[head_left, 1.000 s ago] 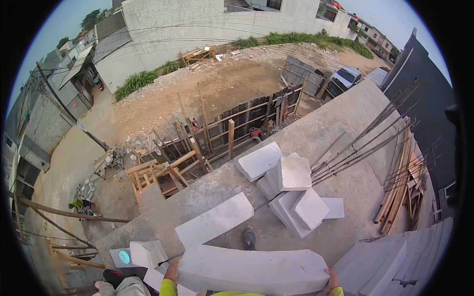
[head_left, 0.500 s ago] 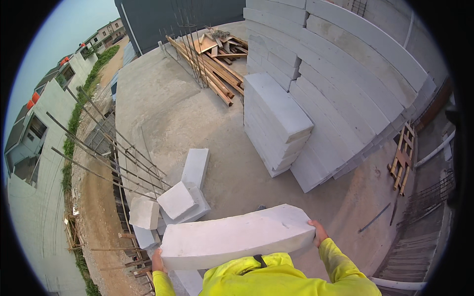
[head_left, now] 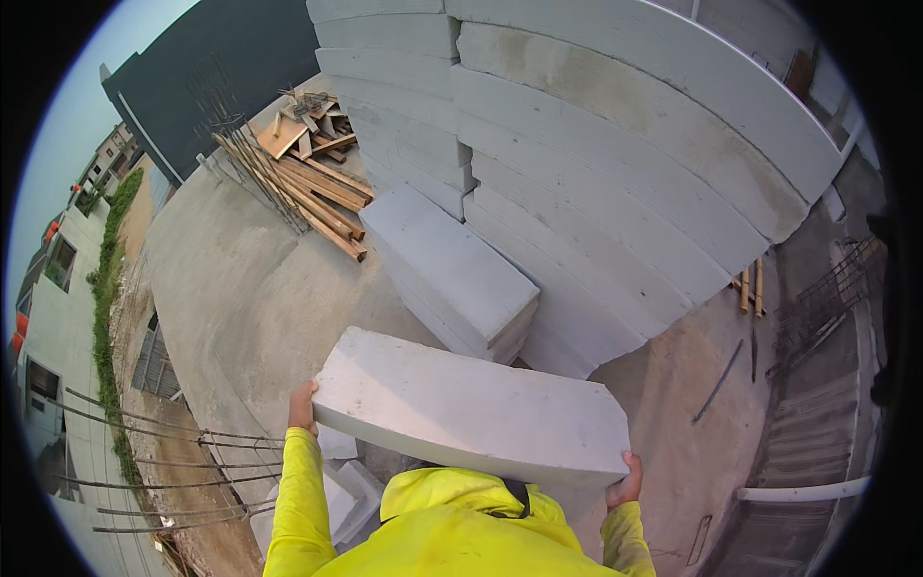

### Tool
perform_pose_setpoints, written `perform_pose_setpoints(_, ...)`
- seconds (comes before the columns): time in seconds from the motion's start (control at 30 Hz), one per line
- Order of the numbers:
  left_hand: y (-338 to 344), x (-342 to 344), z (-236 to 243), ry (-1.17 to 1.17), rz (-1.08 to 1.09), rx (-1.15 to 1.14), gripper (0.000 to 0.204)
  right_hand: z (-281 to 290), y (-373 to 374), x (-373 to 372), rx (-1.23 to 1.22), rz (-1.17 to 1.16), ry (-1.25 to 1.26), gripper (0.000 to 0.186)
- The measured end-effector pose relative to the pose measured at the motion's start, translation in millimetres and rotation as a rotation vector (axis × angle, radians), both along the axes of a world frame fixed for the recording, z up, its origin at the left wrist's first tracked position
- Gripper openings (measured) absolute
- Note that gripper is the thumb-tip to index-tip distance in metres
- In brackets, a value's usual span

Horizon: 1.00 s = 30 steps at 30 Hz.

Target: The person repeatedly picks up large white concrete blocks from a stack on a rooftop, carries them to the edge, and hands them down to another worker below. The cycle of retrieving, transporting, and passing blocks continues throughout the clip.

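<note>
A long, pale concrete block hangs in front of my body, carried between my two hands. My left hand is closed on its left end, and my right hand clasps the right end. The block tilts a little, its left end farther from me. Just beyond it stands a short pile of like blocks, against a taller stack of blocks. Some fingers are hidden behind the block's ends.
Loose block pieces lie on the floor by my left arm. Steel bars jut out at the slab's left edge. Timber and upright thin rods lie and stand at the back left. A white pipe is at right.
My body and view have turned to the right. Still in both hands, the block has swung nearer the stacked blocks, and the loose pieces now sit partly behind my left arm.
</note>
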State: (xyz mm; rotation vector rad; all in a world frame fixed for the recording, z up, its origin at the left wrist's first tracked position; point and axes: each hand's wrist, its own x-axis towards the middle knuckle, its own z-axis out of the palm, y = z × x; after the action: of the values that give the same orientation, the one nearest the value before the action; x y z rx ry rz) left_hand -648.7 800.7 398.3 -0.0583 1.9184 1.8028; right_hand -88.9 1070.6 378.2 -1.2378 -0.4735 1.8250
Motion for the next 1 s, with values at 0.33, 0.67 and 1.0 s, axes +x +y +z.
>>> perform_pose_setpoints(0.33, 255, -252, 8, 0.011, -0.387, -0.007, 0.031, -16, 8, -208, 0.094, -0.418, 0.061, 0.054)
perform_pose_setpoints(0.67, 422, -444, -49, 0.007, -0.472, -0.041, 0.029, -36, 66, -376, 0.088, -0.520, -0.023, 0.050)
perform_pose_setpoints(1.0, 415, -407, -128, -0.381, 0.396, 0.428, 0.072, -50, 83, -402, 0.113, -0.372, -0.197, 0.055)
